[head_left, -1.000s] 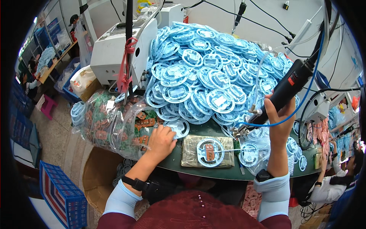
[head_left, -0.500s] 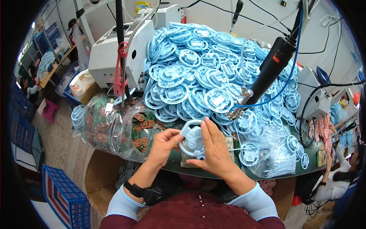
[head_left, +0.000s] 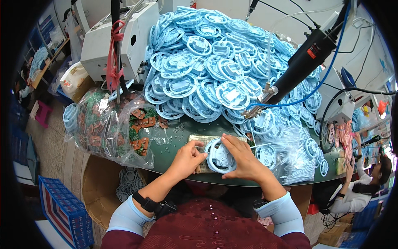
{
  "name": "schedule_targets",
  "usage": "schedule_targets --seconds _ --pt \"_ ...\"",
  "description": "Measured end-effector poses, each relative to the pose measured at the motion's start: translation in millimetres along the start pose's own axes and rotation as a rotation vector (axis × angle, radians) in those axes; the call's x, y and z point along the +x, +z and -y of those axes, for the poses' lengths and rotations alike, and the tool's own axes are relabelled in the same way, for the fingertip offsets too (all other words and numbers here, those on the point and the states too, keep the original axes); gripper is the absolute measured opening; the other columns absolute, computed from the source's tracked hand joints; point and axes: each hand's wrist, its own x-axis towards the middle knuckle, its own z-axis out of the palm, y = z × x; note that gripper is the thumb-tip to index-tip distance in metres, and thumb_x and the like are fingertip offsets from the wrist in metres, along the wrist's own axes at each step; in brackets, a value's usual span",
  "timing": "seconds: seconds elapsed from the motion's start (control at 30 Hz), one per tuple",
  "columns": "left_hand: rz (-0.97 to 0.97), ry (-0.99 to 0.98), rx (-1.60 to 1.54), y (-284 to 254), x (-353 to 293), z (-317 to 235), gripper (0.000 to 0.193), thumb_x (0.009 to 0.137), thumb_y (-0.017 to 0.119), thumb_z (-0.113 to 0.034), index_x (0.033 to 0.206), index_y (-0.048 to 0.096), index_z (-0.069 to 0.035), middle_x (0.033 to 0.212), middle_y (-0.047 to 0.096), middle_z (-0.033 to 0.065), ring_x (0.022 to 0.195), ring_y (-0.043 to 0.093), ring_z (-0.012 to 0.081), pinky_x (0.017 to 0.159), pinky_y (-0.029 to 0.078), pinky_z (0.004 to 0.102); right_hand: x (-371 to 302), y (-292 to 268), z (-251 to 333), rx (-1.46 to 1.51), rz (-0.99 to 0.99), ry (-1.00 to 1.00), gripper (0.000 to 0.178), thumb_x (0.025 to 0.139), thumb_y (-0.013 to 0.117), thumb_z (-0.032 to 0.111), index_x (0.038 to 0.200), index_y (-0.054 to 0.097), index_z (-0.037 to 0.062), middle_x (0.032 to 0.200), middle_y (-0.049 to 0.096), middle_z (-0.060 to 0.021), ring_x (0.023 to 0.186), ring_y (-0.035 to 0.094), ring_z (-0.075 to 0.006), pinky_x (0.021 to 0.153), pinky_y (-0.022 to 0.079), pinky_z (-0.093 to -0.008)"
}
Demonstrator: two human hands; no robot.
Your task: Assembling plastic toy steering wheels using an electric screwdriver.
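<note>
A light-blue ring-shaped plastic shell [head_left: 221, 158] with a moulded centre rests on or just over a tan block [head_left: 204, 138] at the table's near edge. My right hand [head_left: 245, 162] grips its right side, fingers over the far rim and thumb by the near rim. At the left rim, my left hand [head_left: 185, 158] has thumb and index finger pinched together; what lies between them, if anything, is hidden. A thin pale rod [head_left: 261, 145] juts out past my right fingers; whether it is held, I cannot tell.
A tall heap of similar blue shells [head_left: 215, 62] fills the far table. A black powered screwdriver [head_left: 296, 62] hangs at right. Bagged circuit boards [head_left: 103, 128] lie left, a bag of thin pale sticks [head_left: 296, 166] right. Small screws [head_left: 179, 128] lie scattered. A white machine [head_left: 124, 45] stands far left.
The shell has come down from a tilted, raised hold onto or close to the block. My left fingers have slid off its rim to beside it. The whole view has shifted slightly.
</note>
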Motion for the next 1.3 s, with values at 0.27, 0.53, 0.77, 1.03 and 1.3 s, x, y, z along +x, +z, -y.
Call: schedule_targets --seconds 0.27,0.53,0.77,1.03,1.3 --pt "0.120 -0.057 -0.261 2 10 8 0.040 0.093 0.057 -0.003 0.130 0.049 0.011 0.079 0.069 0.0128 0.064 0.070 0.0170 0.052 0.052 0.0238 14 -4 -8 -0.005 0.147 -0.036 0.120 0.053 0.093 0.029 0.152 0.027 0.0102 0.158 0.028 -0.0108 0.145 0.028 -0.0352 0.114 0.027 -0.0556" --pt "0.106 -0.040 -0.194 -2 23 2 0.034 0.093 0.057 -0.002 0.126 0.058 0.006 0.080 0.069 0.0105 0.064 0.069 0.0157 0.053 0.053 0.0234 21 -11 -10 -0.012 0.165 -0.040 0.121 0.052 0.093 0.028 0.152 0.028 0.0088 0.158 0.029 -0.0114 0.145 0.028 -0.0355 0.115 0.026 -0.0533" --pt "0.129 -0.034 -0.207 -3 27 1 0.038 0.093 0.055 -0.002 0.131 0.058 0.002 0.080 0.069 0.0099 0.063 0.069 0.0145 0.053 0.053 0.0231 25 -13 -15 -0.035 0.184 -0.039 0.120 0.053 0.093 0.029 0.152 0.028 0.0091 0.158 0.029 -0.0105 0.145 0.028 -0.0351 0.114 0.027 -0.0522" --pt "0.129 -0.029 -0.226 -2 29 3 0.038 0.094 0.054 -0.003 0.131 0.057 0.002 0.081 0.070 0.0101 0.062 0.068 0.0146 0.053 0.053 0.0232 26 -12 -17 -0.050 0.197 -0.060 0.121 0.053 0.093 0.030 0.153 0.027 0.0100 0.158 0.028 -0.0100 0.145 0.028 -0.0348 0.113 0.028 -0.0533" --pt "0.150 -0.089 -0.210 -4 30 -2 0.038 0.096 0.055 -0.007 0.132 0.055 0.004 0.082 0.070 0.0113 0.062 0.069 0.0165 0.051 0.053 0.0241 25 -9 -20 -0.012 0.192 -0.082 0.123 0.052 0.093 0.030 0.154 0.026 0.0112 0.159 0.027 -0.0102 0.145 0.026 -0.0358 0.113 0.027 -0.0546"
